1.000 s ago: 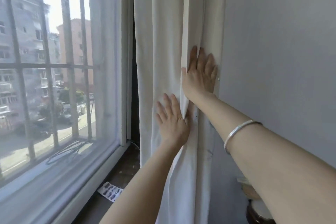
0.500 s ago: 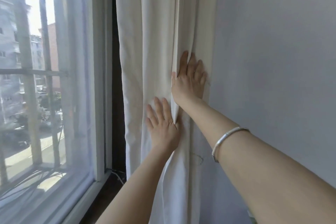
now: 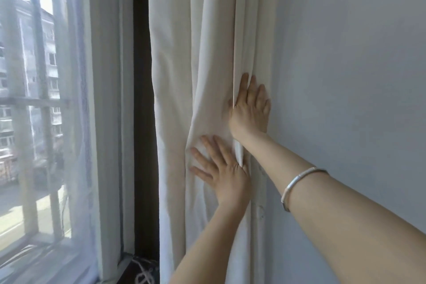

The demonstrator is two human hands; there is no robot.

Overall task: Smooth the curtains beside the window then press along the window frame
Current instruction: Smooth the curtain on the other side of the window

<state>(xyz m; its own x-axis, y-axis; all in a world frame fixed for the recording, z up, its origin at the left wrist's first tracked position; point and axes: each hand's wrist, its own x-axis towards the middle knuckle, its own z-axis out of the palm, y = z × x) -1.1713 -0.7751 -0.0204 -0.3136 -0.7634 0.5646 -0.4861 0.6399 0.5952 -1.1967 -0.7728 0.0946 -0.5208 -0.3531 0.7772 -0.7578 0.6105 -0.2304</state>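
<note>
The cream-white fabric curtain (image 3: 179, 76) hangs in vertical folds from the top of view to the bottom and serves as the reference for everything below.

My left hand (image 3: 224, 172) lies flat on the curtain's front face, palm against the cloth, fingers (image 3: 202, 157) spread and pointing up and to the left. It grips nothing; it only presses. The fabric bunches into short creases just above and to the left of its fingertips.

My right hand (image 3: 250, 108) rests higher on the curtain, at its right edge next to the pale grey painted wall (image 3: 345, 64). The palm is flat and the fingers are straight and close together, pointing up. The thumb side sits behind a long vertical fold (so I cannot tell whether the thumb pinches that fold or merely lies under it). A plain silver metal bangle (image 3: 299, 184) circles my right forearm, to the right of the curtain and below the right hand.

Left of the curtain runs a dark vertical gap, then the white-painted window frame (image 3: 108, 122), untouched by either hand. A sheer white net curtain (image 3: 76, 145) covers the glass beyond the frame, and grey metal window bars (image 3: 36, 99) show through it. At the curtain's lower left edge lies a dark patterned item, too cropped to identify.
</note>
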